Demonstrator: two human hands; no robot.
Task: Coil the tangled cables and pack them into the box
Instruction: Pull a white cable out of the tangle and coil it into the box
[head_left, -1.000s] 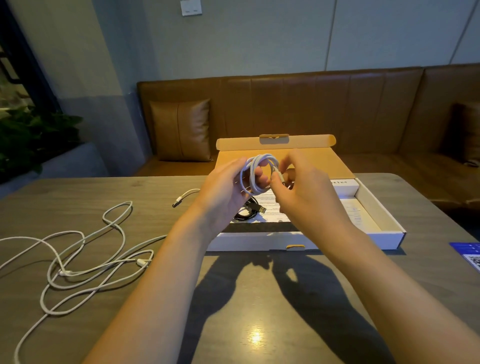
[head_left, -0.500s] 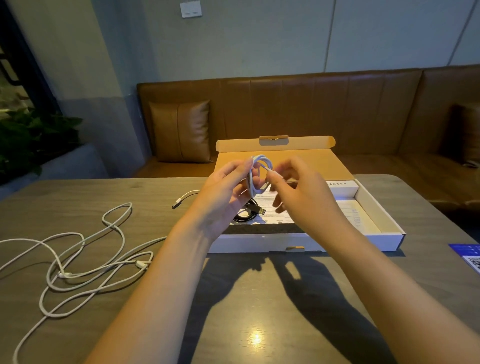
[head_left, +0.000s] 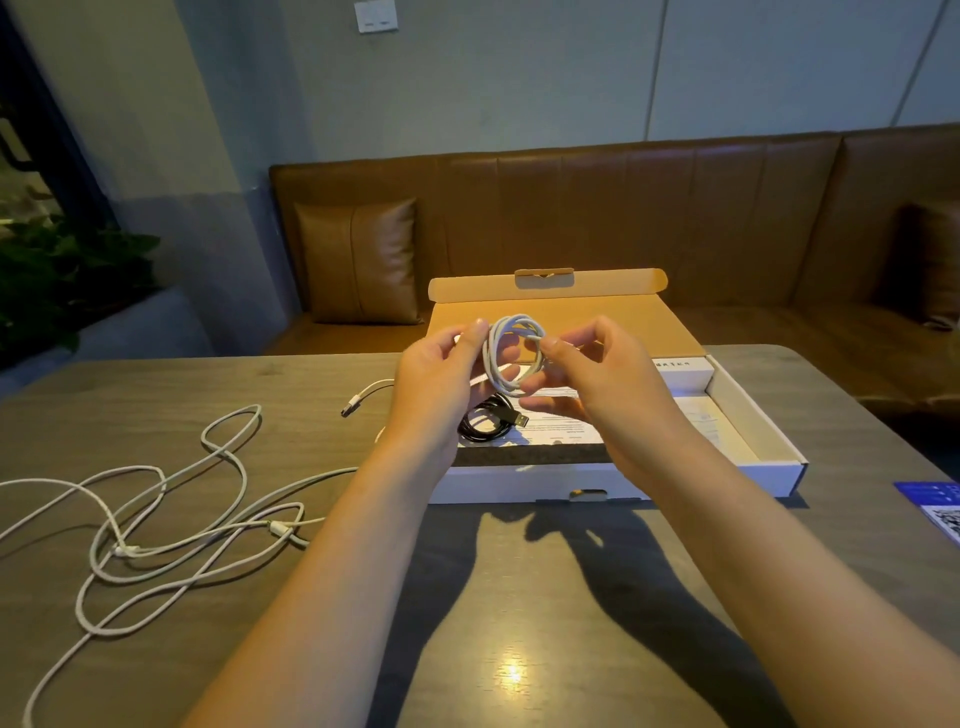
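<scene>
Wooden table (head_left: 519, 597) in front of a brown leather bench, and you're roughly a third done, I'd say. One black cable (head_left: 485, 423) already sits coiled in the open box (head_left: 753, 415). You've got the white coil (head_left: 511, 356) held up over the box: your left hand (head_left: 441, 384) pinches its left side, and your right hand (head_left: 587, 379) pinches the right side, fingers curled. Still left: drop that coil in, then deal with the tangled white cables (head_left: 156, 530) lying out on the left.

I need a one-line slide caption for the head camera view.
Both hands hold a coiled white cable above the open box.
</scene>
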